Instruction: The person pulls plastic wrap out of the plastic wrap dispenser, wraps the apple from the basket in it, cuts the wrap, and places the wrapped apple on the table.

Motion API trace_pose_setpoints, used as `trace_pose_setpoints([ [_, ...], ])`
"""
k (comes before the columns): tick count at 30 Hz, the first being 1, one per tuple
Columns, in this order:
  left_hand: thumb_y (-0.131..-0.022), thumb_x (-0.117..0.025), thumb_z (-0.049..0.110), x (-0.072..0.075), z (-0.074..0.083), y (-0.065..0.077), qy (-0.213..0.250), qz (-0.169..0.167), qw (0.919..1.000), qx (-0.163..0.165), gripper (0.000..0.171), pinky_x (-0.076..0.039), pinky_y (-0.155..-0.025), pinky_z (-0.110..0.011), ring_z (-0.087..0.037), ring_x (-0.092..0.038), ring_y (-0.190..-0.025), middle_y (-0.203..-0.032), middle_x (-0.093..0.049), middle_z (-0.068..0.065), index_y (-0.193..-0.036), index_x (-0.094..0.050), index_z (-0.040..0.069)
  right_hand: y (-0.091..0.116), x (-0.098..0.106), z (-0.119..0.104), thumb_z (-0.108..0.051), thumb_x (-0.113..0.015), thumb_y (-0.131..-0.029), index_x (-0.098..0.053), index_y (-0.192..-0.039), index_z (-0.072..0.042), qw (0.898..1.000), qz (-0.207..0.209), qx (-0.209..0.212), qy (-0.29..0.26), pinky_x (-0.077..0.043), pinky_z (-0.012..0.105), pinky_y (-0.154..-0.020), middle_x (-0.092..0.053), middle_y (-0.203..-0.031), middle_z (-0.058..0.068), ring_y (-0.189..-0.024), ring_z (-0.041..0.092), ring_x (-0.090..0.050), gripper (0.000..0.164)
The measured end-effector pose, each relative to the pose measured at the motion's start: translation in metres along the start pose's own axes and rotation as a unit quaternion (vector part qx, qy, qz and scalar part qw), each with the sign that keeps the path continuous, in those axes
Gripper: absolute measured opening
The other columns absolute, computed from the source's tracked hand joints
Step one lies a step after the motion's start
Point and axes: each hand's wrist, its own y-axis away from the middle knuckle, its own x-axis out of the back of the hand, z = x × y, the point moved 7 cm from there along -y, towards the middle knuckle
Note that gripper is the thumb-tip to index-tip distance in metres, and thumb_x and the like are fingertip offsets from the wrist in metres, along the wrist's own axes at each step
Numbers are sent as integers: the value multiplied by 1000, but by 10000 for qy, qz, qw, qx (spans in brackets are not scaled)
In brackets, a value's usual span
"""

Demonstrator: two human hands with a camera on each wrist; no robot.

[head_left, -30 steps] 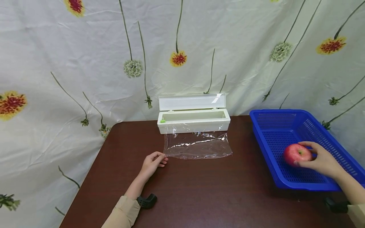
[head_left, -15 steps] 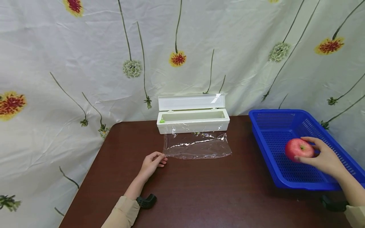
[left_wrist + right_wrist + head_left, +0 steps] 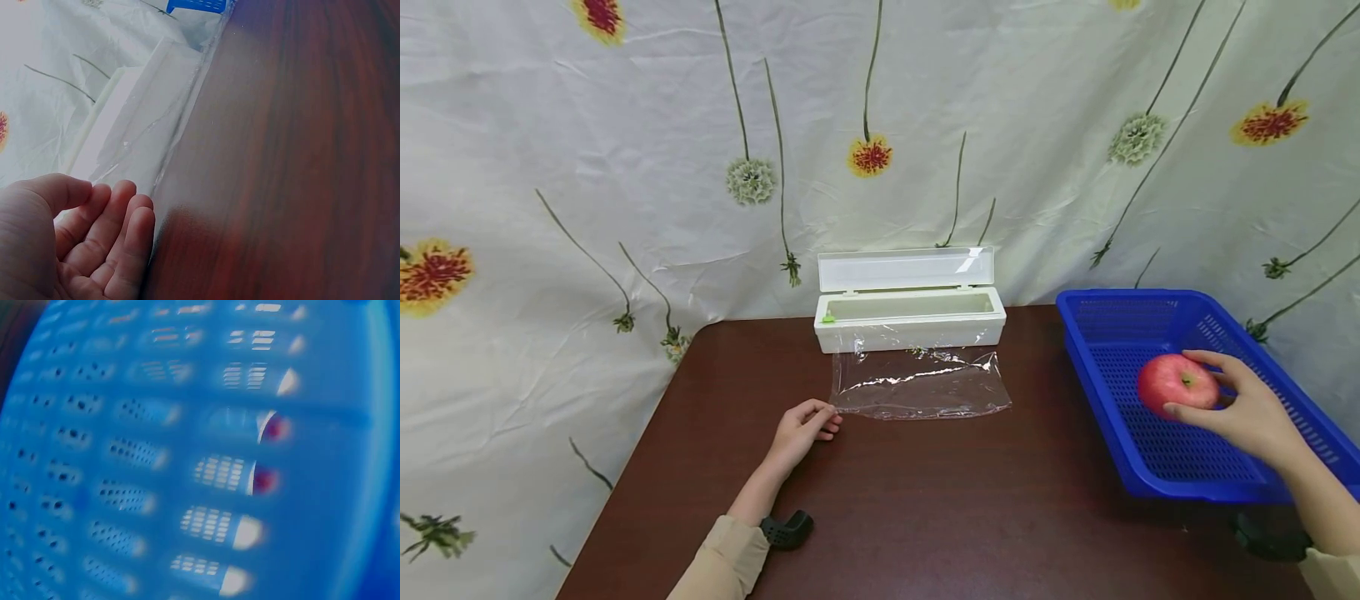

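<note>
In the head view my right hand [image 3: 1255, 412] grips a red apple [image 3: 1176, 387] from its right side, thumb below and fingers above. The apple is within the outline of a blue plastic basket [image 3: 1097, 408]. My left hand [image 3: 801, 429] pinches the near left corner of a sheet of clear plastic wrap [image 3: 925, 396] between thumb and index finger. That sheet runs from a white wrap dispenser box [image 3: 910, 335], its lid standing up. The left wrist view shows the pinching hand [image 3: 94, 237] beside the wrap [image 3: 156, 106]. In the right wrist view the basket's slotted wall [image 3: 325, 456] hides hand and most of the apple.
A brown wooden table [image 3: 940, 508] carries the box at its back and the basket at its right. A white flowered cloth [image 3: 647, 125] hangs behind. A small green slider [image 3: 828, 318] sits at the box's left end.
My right hand has raised the apple a little in the basket and shifted it slightly to the left. The left hand keeps its place at the wrap's corner.
</note>
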Motion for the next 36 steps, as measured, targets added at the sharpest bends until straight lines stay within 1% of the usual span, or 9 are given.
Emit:
trace_pose_setpoints([
  [1,-95,-51,3,0,-1,0,-5,-10,10000,7,20,-55,-68,-29,-20,-65,-75,-90,-65,-25,-98,-58,-16,0,0,-3,-19,-82,-72,-40,-134,4,10000,-1,51,-45,-42,17,-53,-45,-118,32,-96,41,-51,79],
  [5,-95,-51,3,1,-8,-4,39,-32,10000,-8,20,-55,-68,-30,-20,-65,-75,-89,-65,-25,-97,-58,-15,2,2,-15,-18,-81,-73,-41,-133,5,9995,-46,268,-144,-43,15,-55,-45,-120,30,-91,7,-52,76],
  [8,-95,-52,5,3,-19,-9,123,-19,9999,-8,20,-55,-67,-29,-19,-65,-74,-89,-66,-23,-97,-59,-14,2,1,-21,-19,-81,-73,-41,-134,2,9994,-53,289,-155,-44,17,-56,-46,-121,27,-82,-14,-39,76],
  [10,-95,-53,6,4,-27,-13,139,25,9999,30,20,-55,-67,-28,-18,-65,-74,-88,-66,-21,-98,-60,-12,1,0,-25,-19,-81,-73,-41,-134,1,9994,-74,291,-176,-45,18,-56,-46,-121,27,-82,-15,-39,76],
  [14,-95,-54,8,4,-32,-15,64,83,9999,-51,20,-55,-66,-28,-17,-64,-72,-87,-66,-18,-97,-61,-10,-2,-3,-33,-20,-80,-74,-41,-135,-1,9992,-103,299,-239,-46,19,-56,-46,-122,26,-84,-14,-39,75],
  [21,-94,-55,9,3,-31,-15,61,102,9998,-151,20,-55,-65,-28,-16,-64,-71,-85,-67,-18,-95,-61,-10,-4,-11,-52,-19,-80,-75,-42,-135,-3,9977,-202,472,-433,-49,21,-58,-45,-123,20,-84,-9,-44,72],
  [26,-95,-54,7,3,-31,-15,107,48,9999,-46,20,-55,-65,-27,-17,-64,-72,-86,-67,-19,-96,-61,-11,-7,-16,-66,-20,-80,-75,-43,-134,-5,9969,-263,565,-489,-49,20,-60,-46,-124,20,-90,-4,-43,72],
  [29,-95,-53,6,3,-26,-13,139,-21,9999,12,20,-55,-66,-27,-19,-65,-75,-88,-66,-21,-98,-60,-13,-9,-19,-73,-19,-80,-75,-43,-135,-6,9957,-322,608,-620,-49,20,-61,-46,-124,19,-91,-7,-44,71],
  [36,-96,-51,3,0,0,0,-72,-64,9999,-76,21,-55,-68,-28,-23,-65,-77,-90,-65,-24,-99,-58,-16,-14,-26,-90,-17,-79,-76,-42,-136,-7,9927,-472,678,-876,-52,23,-61,-46,-124,15,-88,-6,-49,71],
])
